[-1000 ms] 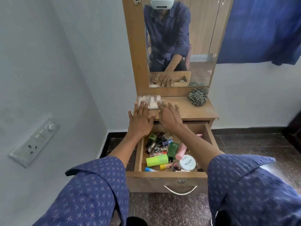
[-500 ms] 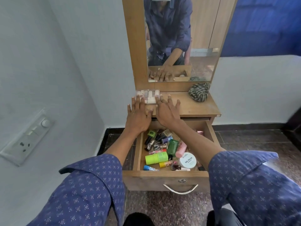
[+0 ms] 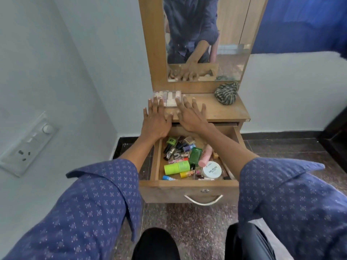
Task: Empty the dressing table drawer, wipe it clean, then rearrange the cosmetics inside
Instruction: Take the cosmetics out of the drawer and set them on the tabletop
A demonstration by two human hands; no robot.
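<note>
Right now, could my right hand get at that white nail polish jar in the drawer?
Probably yes. The right hand rests flat on the tabletop, holding nothing, and the white nail polish jar lies uncovered near the front of the open drawer, under that forearm.

Small wooden dressing table point(image 3: 221, 107) against a pale wall, tall mirror rising from the far edge of its top. On the top, far left corner: clear plastic case point(image 3: 167, 98) of pale cosmetic pieces, with left hand point(image 3: 155, 121) and right hand point(image 3: 189, 117) lying flat, fingers straight, touching the case's near edge. On the top, far right: crumpled striped cloth point(image 3: 226, 93), well apart from the case. Below the top, open drawer point(image 3: 187, 190) pulled toward the near side, curved metal handle on its front, jumble of cosmetics lying on its floor, among them a lime green tube point(image 3: 175, 167) and a round white nail polish tub point(image 3: 211, 170). Speckled dark floor point(image 3: 187, 222) under the table
</note>
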